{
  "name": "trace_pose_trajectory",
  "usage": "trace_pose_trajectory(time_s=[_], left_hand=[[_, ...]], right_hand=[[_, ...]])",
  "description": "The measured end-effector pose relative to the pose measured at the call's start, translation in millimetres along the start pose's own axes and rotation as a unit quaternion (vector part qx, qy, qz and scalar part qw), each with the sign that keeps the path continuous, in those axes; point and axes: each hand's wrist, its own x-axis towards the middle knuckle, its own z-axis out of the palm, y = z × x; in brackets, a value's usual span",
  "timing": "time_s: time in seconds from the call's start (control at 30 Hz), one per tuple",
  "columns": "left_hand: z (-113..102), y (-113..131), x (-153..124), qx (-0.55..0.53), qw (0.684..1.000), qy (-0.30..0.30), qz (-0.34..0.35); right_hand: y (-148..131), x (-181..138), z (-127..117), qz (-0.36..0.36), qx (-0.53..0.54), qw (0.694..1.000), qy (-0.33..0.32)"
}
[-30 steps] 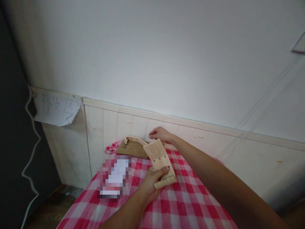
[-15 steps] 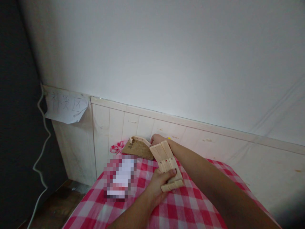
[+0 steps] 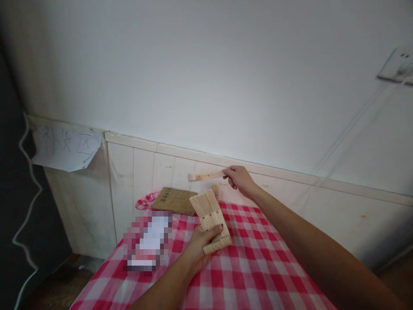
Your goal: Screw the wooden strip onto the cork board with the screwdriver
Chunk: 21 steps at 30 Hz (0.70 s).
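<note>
Gathered wooden strips: already side by side, clasped in your left hand above the desk. Single wooden strip: still outside that group, pinched at its right end by your right hand, farther off. Cardboard: far left.

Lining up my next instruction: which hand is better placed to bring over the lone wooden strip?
Right, likely: the right hand holds the lone strip by its end; the left hand holds wooden pieces.

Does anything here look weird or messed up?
Yes: the paper on the wall panel has a crooked lower edge. Also, a flat thing on the checked cloth is blurred into blocks, so I can't identify it.
</note>
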Motion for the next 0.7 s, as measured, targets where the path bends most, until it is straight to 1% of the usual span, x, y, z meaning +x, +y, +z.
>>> trace_pose_trajectory(time_s=[0.1, 0.2, 0.27, 0.33, 0.4, 0.5, 0.6, 0.7], left_hand=[[3, 0, -3, 0.022, 1.000, -0.006, -0.003], [2, -2, -4, 0.058, 0.998, -0.023, -0.013], [0, -3, -4, 0.072, 0.997, -0.024, -0.021], [-2, -5, -3, 0.072, 0.997, -0.021, -0.023], [-4, -6, -2, 0.069, 0.997, -0.019, -0.024], [-6, -7, -2, 0.066, 0.997, -0.019, -0.030], [-4, -6, -4, 0.057, 0.997, -0.027, -0.037], [1, -4, -7, 0.051, 0.997, -0.036, -0.043]], right_hand=[[-3, -20, -41, -0.014, 0.067, 0.997, 0.047], [-5, -36, -74, -0.027, 0.121, 0.988, 0.089], [-3, -44, -89, -0.029, 0.145, 0.983, 0.105], [0, -52, -97, -0.027, 0.157, 0.982, 0.104], [6, -61, -97, -0.020, 0.161, 0.982, 0.094], [16, -73, -86, -0.017, 0.147, 0.987, 0.061], [23, -82, -68, -0.035, 0.084, 0.996, -0.008], [28, -87, -48, -0.083, 0.036, 0.993, -0.075]])
